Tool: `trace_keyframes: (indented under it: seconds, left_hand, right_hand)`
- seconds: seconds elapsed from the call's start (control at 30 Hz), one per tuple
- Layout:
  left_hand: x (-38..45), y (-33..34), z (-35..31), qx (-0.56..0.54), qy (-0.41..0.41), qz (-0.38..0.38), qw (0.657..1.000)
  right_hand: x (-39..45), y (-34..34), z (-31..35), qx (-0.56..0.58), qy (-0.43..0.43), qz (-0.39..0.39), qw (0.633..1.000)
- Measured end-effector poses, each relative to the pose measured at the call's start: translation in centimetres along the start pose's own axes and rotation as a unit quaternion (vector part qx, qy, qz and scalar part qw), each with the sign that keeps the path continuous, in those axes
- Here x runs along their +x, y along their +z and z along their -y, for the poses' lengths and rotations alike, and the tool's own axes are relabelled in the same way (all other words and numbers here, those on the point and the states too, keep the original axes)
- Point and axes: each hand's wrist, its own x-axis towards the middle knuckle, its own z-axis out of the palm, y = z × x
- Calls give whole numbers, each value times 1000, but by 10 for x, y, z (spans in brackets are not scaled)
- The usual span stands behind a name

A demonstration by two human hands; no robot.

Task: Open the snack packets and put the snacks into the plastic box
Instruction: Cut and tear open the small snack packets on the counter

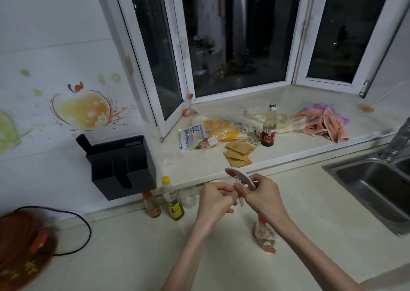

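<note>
Second snack packet point(265, 237): red-white, on worktop point(133, 257) | left hand point(216, 202), right hand point(260, 198): both pinching one red-white snack packet point(240, 176)

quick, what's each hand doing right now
Left hand: pinching the snack packet.
Right hand: gripping the same packet.

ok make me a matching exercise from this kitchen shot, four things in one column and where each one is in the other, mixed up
Things
1. red and white snack packet
2. dark glass sauce bottle with a red label
3. black plastic utensil holder
4. pink crumpled cloth

Places
A. mounted on the wall at left
B. far right of the window sill
C. pinched between the left hand and right hand
D. standing upright on the sill, beside the tan sachets

Pairs: 1-C, 2-D, 3-A, 4-B
</note>
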Motion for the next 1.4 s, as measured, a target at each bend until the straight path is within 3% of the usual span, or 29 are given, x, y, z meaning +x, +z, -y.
trace_keyframes:
  seconds: [0.13,0.27,0.47,0.67,0.93,1.17,1.4]
  left_hand:
    - [-1,-5,5,-27,1,-21,999]
    - [-1,-6,6,-53,-33,-19,998]
    - [-9,-3,7,-72,-39,23,996]
    - [-16,-9,19,-41,3,24,999]
    - [-22,-20,29,-23,-1,42,999]
    - [-24,-20,34,0,9,69,998]
    - [-20,-20,40,90,55,49,993]
  right_hand:
    - [-3,1,-4,14,10,-12,1000]
    - [-9,0,-7,29,10,26,999]
    - [-14,-1,-8,53,4,67,996]
    - [-14,1,-16,24,25,94,995]
    - [-16,4,-17,8,21,115,993]
    - [-30,7,-19,-67,-20,116,991]
    - [-28,11,-17,-8,-4,145,989]
